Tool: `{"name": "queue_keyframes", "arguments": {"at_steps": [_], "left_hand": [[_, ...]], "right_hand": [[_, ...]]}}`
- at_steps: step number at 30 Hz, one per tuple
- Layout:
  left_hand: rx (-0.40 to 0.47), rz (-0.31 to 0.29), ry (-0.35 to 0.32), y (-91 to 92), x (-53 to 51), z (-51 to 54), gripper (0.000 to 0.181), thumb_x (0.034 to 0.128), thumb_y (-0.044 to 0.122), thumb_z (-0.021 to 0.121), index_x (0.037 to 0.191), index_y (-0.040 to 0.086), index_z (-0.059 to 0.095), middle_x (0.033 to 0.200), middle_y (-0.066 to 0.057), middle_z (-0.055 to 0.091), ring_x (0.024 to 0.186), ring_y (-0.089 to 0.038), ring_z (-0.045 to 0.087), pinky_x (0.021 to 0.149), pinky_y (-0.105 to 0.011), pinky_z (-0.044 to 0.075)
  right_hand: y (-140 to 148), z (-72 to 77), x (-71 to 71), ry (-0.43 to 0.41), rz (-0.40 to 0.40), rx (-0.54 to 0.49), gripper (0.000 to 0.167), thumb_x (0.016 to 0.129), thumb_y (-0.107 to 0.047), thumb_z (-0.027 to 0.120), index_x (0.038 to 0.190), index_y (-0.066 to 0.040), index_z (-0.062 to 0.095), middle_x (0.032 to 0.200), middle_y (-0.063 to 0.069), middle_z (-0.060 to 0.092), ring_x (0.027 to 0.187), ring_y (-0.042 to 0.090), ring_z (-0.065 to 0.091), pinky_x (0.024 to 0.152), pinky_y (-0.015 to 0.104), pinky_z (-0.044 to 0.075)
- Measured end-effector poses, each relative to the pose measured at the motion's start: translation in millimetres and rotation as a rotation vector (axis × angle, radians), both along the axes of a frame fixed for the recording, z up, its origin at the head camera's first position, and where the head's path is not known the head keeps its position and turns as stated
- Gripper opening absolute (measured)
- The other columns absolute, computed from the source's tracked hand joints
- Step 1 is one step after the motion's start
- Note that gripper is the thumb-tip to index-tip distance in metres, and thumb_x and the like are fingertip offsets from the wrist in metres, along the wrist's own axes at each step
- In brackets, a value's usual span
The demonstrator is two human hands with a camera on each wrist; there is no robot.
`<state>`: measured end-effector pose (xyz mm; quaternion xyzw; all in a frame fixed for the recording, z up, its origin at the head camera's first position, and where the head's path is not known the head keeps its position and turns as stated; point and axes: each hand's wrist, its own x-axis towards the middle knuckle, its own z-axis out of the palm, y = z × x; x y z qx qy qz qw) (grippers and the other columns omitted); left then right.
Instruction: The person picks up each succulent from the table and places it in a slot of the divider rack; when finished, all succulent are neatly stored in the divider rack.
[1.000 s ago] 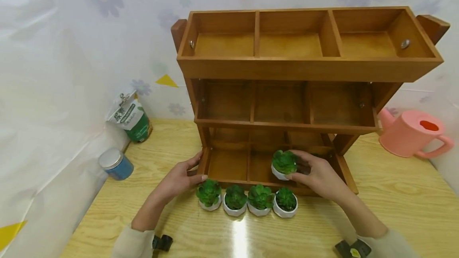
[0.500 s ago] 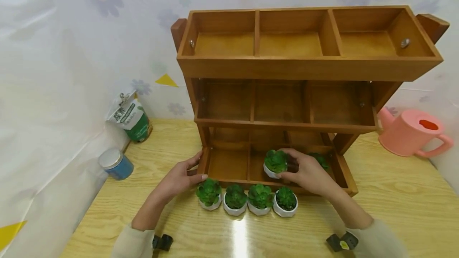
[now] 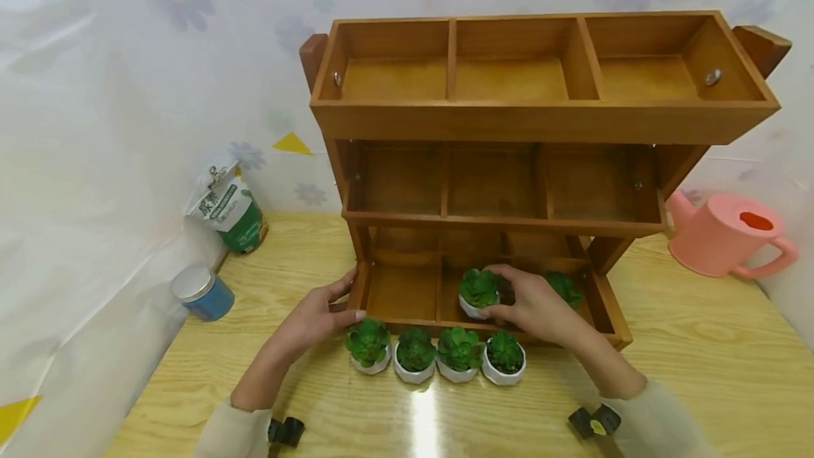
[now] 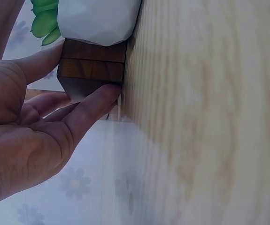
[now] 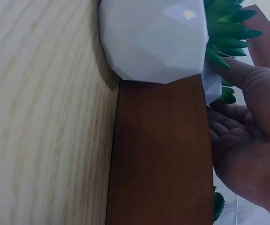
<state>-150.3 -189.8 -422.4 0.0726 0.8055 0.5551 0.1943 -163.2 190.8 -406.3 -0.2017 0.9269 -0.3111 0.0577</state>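
In the head view my right hand [image 3: 540, 306] holds a potted succulent [image 3: 479, 290] between thumb and fingers, over the middle compartment of the wooden shelf's bottom tier [image 3: 407, 293]. In the right wrist view that white pot [image 5: 212, 85] shows partly behind a nearer pot [image 5: 153, 40]. My left hand [image 3: 314, 320] rests on the bottom tier's left end; in the left wrist view its thumb and fingers span the wooden corner [image 4: 91, 68]. Another succulent [image 3: 562, 288] sits in the right compartment, partly hidden by my right hand.
Several potted succulents [image 3: 458, 353] stand in a row along the shelf's front edge. To the left are a blue jar [image 3: 203, 293] and a green-and-white bag [image 3: 232, 212]. A pink watering can [image 3: 725, 235] stands at the right. Two upper tiers [image 3: 547, 122] overhang the bottom one.
My right hand has moved left with the held succulent, and the succulent in the right compartment has come into view behind it. My left hand has stayed at the shelf's left end.
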Motion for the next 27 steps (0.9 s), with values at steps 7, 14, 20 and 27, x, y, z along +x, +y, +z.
{"name": "queue_keyframes", "arguments": {"at_steps": [7,14,20,27], "left_hand": [[-0.003,-0.002,0.003,-1.4,-0.8,-2.1,0.079,0.0988,0.014,0.067,0.163,0.019,0.022,0.169,-0.012,0.022,0.143,-0.041,0.043,0.103,-0.04,0.054],[-0.007,-0.001,0.007,-0.5,-0.8,-1.4,0.079,0.0989,0.014,0.067,0.163,0.019,0.022,0.168,-0.013,0.023,0.143,-0.041,0.044,0.103,-0.04,0.054],[0.002,-0.008,0.014,-1.0,-1.6,-0.8,0.079,0.0985,0.014,0.068,0.163,0.018,0.022,0.168,-0.012,0.023,0.144,-0.04,0.043,0.104,-0.04,0.054],[-0.002,-0.012,0.011,-1.1,-1.2,-0.1,0.078,0.0991,0.014,0.067,0.163,0.02,0.022,0.168,-0.012,0.023,0.145,-0.04,0.041,0.105,-0.04,0.052]], "right_hand": [[-7,-1.7,-1.9,-0.008,0.018,0.031,0.064,0.088,-0.032,0.081,0.14,-0.006,0.055,0.125,0.008,0.069,0.106,0.022,0.069,0.085,0.043,0.059],[-15,-2.1,-1.8,0.048,0.006,0.075,0.065,0.088,-0.034,0.08,0.139,-0.002,0.056,0.13,0.015,0.067,0.112,0.032,0.068,0.09,0.049,0.058],[-18,-2.5,-1.6,0.051,-0.003,0.094,0.064,0.089,-0.031,0.079,0.14,-0.002,0.054,0.132,0.017,0.065,0.112,0.033,0.068,0.091,0.05,0.058],[-13,1.1,2.2,0.013,0.007,0.06,0.067,0.09,-0.024,0.079,0.146,-0.006,0.047,0.134,0.018,0.064,0.114,0.035,0.067,0.09,0.051,0.058]]}}
